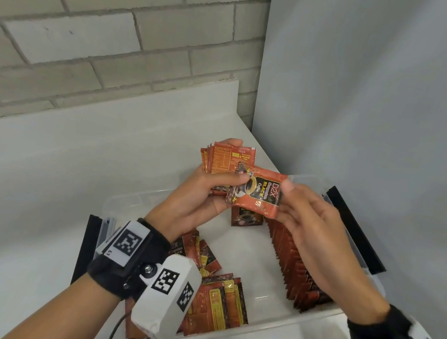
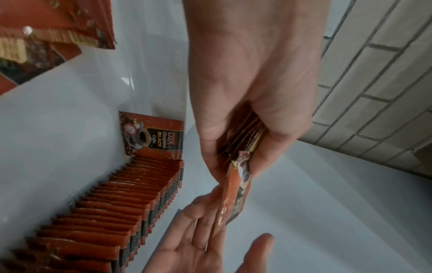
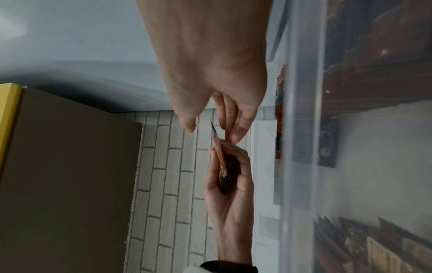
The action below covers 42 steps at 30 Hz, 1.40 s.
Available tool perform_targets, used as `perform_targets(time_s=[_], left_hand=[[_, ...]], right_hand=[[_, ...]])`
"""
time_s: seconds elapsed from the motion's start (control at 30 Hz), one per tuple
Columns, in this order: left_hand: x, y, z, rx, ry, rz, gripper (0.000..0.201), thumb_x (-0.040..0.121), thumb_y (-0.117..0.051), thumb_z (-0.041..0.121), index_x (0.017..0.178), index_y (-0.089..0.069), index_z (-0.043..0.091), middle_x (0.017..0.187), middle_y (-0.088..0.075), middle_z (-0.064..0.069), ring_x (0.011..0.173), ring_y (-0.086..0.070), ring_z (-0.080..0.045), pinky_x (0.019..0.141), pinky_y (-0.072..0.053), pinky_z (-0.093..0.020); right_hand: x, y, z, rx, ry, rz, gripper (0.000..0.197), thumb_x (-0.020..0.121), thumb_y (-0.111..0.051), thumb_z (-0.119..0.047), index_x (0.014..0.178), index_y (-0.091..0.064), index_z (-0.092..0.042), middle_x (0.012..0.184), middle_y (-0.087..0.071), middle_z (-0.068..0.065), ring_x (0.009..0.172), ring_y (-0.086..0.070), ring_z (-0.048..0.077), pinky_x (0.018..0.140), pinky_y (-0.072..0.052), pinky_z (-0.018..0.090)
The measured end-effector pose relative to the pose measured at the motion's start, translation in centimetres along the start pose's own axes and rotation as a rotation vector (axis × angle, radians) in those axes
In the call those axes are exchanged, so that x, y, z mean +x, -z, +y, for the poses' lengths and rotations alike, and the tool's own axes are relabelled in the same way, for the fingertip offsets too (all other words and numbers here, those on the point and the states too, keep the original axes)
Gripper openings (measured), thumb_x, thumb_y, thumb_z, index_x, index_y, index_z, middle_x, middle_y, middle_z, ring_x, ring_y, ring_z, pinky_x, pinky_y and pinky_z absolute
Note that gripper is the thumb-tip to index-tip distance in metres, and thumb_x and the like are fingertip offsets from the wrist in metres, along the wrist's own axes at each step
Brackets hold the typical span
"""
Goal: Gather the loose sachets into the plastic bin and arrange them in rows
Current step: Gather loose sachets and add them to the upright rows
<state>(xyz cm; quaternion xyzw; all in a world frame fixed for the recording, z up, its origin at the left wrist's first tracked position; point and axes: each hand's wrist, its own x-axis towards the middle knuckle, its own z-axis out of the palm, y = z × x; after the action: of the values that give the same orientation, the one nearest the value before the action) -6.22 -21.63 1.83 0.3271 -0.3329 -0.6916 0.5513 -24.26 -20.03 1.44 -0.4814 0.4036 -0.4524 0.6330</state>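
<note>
My left hand [image 1: 199, 194] was curled around a small stack of sachets [image 1: 223, 158], thumb on top, held above the clear plastic bin [image 1: 260, 319]. One loose sachet [image 1: 258, 194], printed face up with "D2X Black Coffee" on it, lay across the front of that stack, its left end under my left thumb. My right hand [image 1: 319, 226] met it from three o'clock: the thumb sat on the sachet's right edge and the fingers lay nearly straight beneath it. From the left wrist those fingers [image 2: 198, 218] looked extended along the sachet's underside, so I could not tell whether it was a true pinch.

In the bin, a long row of sachets [image 1: 295, 265] stood on edge along the wall at three o'clock, running from twelve toward five. A single sachet [image 1: 245, 220] stood at the row's far end. A loose pile of sachets [image 1: 217, 301] lay flat at seven o'clock, partly behind my left wrist. The bin sat on a white counter [image 1: 62, 163] against a brick wall [image 1: 107, 28].
</note>
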Motion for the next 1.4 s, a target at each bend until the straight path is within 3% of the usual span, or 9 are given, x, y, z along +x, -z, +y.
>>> perform_targets(time_s=[0.17, 0.27, 0.33, 0.53, 0.63, 0.73, 0.9, 1.1, 1.4], left_hand=[[0.2, 0.1, 0.0, -0.028, -0.045, 0.03, 0.047, 0.076, -0.06, -0.004, 0.115, -0.056, 0.021, 0.096, -0.068, -0.008, 0.091, -0.069, -0.024, 0.069, -0.057, -0.034], [0.5, 0.1, 0.1, -0.054, -0.027, 0.127, 0.035, 0.086, -0.06, 0.015, 0.121, -0.056, 0.01, 0.106, -0.067, -0.018, 0.101, -0.065, -0.029, 0.081, -0.058, -0.038], [0.6, 0.3, 0.4, -0.092, -0.056, 0.208, 0.03, 0.09, -0.056, 0.022, 0.118, -0.057, 0.012, 0.097, -0.069, -0.015, 0.091, -0.067, -0.025, 0.074, -0.058, -0.034], [0.5, 0.8, 0.8, -0.196, -0.165, 0.26, 0.013, 0.097, -0.049, 0.022, 0.1, -0.062, 0.023, 0.093, -0.069, -0.012, 0.081, -0.065, -0.024, 0.08, -0.053, -0.034], [0.5, 1.0, 0.9, -0.204, -0.174, 0.263, 0.015, 0.097, -0.048, 0.023, 0.107, -0.058, 0.025, 0.096, -0.068, -0.012, 0.081, -0.065, -0.023, 0.079, -0.053, -0.034], [0.5, 1.1, 0.9, -0.231, -0.187, 0.248, 0.02, 0.097, -0.046, 0.021, 0.113, -0.056, 0.025, 0.098, -0.066, -0.014, 0.081, -0.063, -0.025, 0.078, -0.053, -0.033], [0.5, 1.2, 0.6, -0.269, -0.183, 0.233, 0.023, 0.096, -0.044, 0.017, 0.116, -0.056, 0.023, 0.099, -0.063, -0.016, 0.083, -0.063, -0.025, 0.079, -0.054, -0.034], [0.6, 1.2, 0.5, -0.301, -0.176, 0.234, 0.023, 0.096, -0.046, 0.016, 0.114, -0.059, 0.021, 0.097, -0.064, -0.013, 0.085, -0.065, -0.023, 0.078, -0.056, -0.035], [0.6, 1.0, 0.5, -0.262, -0.159, 0.231, 0.026, 0.095, -0.046, 0.011, 0.114, -0.059, 0.025, 0.109, -0.062, -0.007, 0.102, -0.058, -0.023, 0.08, -0.056, -0.035]], right_hand=[[0.1, 0.2, 0.3, -0.044, -0.019, 0.017, 0.024, 0.083, -0.066, -0.014, 0.106, -0.067, -0.006, 0.095, -0.074, 0.009, 0.086, -0.07, 0.02, 0.079, -0.057, 0.024], [0.1, 0.7, -0.1, -0.109, -0.031, 0.044, 0.016, 0.084, -0.067, -0.012, 0.099, -0.069, -0.009, 0.09, -0.075, 0.008, 0.084, -0.07, 0.019, 0.079, -0.057, 0.024], [0.3, 1.1, -1.4, -0.215, -0.036, 0.029, 0.013, 0.083, -0.068, -0.014, 0.096, -0.071, -0.012, 0.088, -0.076, 0.004, 0.082, -0.071, 0.016, 0.078, -0.057, 0.022], [2.7, 1.1, -5.3, -1.056, 0.113, -0.2, 0.011, 0.084, -0.071, -0.023, 0.086, -0.074, -0.034, 0.082, -0.073, -0.012, 0.077, -0.068, 0.004, 0.08, -0.052, 0.024], [4.1, -0.6, -5.2, -1.338, 0.134, -0.36, 0.015, 0.088, -0.068, -0.022, 0.1, -0.076, -0.026, 0.095, -0.071, -0.009, 0.09, -0.061, 0.009, 0.089, -0.048, 0.028], [5.5, -2.0, -4.5, -1.505, 0.129, -0.437, 0.015, 0.088, -0.069, -0.023, 0.1, -0.075, -0.025, 0.08, -0.059, -0.013, 0.093, -0.057, 0.013, 0.081, -0.044, 0.026], [7.0, -3.2, -4.1, -1.616, 0.084, -0.494, 0.013, 0.085, -0.071, -0.02, 0.097, -0.076, -0.022, 0.092, -0.066, -0.001, 0.085, -0.064, 0.021, 0.081, -0.052, 0.032], [7.4, -3.5, -3.7, -1.63, -0.006, -0.513, 0.012, 0.088, -0.068, -0.018, 0.097, -0.075, -0.016, 0.046, -0.05, -0.015, 0.044, -0.057, 0.012, 0.08, -0.056, 0.031], [7.9, -3.3, -3.4, -1.617, -0.031, -0.523, 0.014, 0.087, -0.069, -0.017, 0.099, -0.075, -0.015, 0.057, -0.053, -0.011, 0.04, -0.054, 0.01, 0.072, -0.056, 0.028]])
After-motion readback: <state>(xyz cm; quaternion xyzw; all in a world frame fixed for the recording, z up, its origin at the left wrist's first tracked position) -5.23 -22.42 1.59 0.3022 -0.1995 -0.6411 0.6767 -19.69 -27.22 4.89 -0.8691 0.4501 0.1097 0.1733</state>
